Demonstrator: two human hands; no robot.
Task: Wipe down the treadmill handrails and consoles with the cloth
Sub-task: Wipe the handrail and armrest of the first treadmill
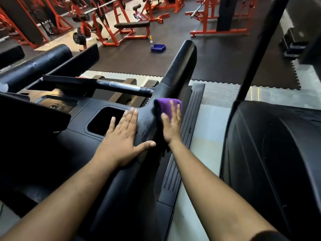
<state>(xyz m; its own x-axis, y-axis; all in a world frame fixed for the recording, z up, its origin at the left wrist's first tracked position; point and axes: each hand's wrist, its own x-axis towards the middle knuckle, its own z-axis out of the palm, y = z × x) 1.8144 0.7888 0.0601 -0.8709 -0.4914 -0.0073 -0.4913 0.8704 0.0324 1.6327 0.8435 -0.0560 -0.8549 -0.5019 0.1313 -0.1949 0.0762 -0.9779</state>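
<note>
Frame centre: your right hand [171,125], fingers straight, presses the cloth [166,106] on the handrail [175,70]. Left hand [119,136] flat, fingers spread, on the console [76,134].

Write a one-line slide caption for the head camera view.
Right hand presses a purple cloth on the treadmill handrail while the left hand rests flat on the console.

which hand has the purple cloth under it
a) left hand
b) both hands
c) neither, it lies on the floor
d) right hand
d: the right hand presses the purple cloth against the treadmill handrail with straight fingers, while the left hand rests flat on the console, with no cloth under it.
</note>
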